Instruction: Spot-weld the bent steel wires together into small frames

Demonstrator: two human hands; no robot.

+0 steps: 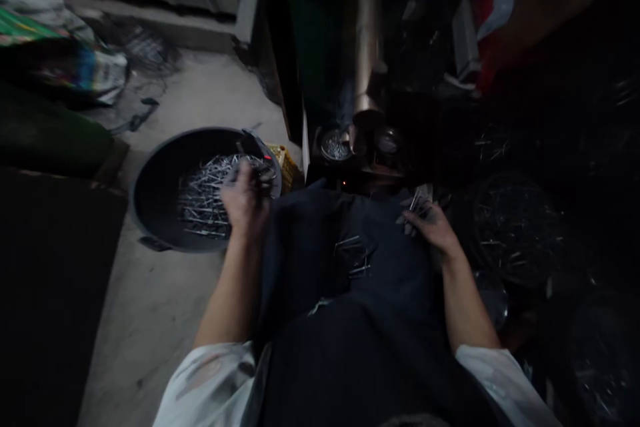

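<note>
My left hand (246, 203) is over the right side of a wide dark basin (155, 180), smeared by motion, so its fingers do not show clearly. Inside the basin lies a heap of thin, nail-like metal pins (203, 197). At the right edge of my lap, my right hand (429, 221) is closed around a few similar metal pins (415, 200), which stick up from the fingers. Several more loose pins (359, 271) rest on the dark apron (310, 260) across my lap.
Ahead stands a dark machine with a metal cylinder (369, 40) and a small cup of shiny bits (335, 145). A yellow crate (284, 163) is behind the basin. More pins lie in a dim container (517, 230) on the right. Bags (105, 73) sit at the far left.
</note>
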